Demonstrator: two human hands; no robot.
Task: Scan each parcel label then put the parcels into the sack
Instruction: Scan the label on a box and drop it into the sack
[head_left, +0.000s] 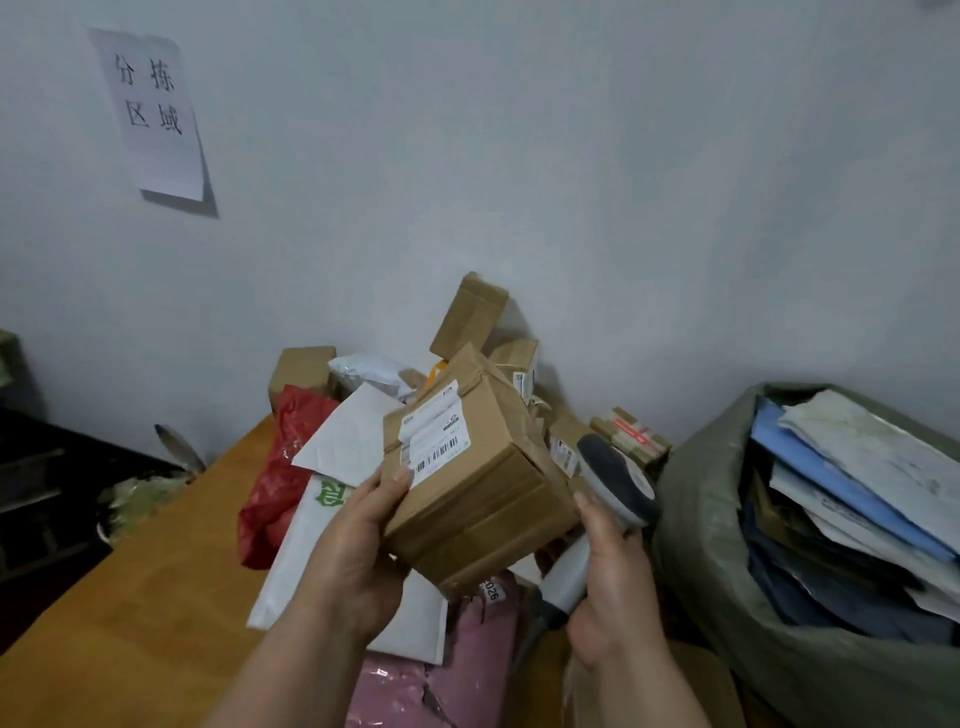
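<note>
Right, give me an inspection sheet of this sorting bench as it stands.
Surface: wooden table, piled with parcels.
Job's things: cardboard box, label facing up; scanner; green sack holding mailers.
Clutter: red bag, white mailer, pink mailer, small boxes against the wall.
Hands: left hand holds the box; right hand grips the scanner.
Cables: nothing seen.
Surroundings: paper sign on wall.
</note>
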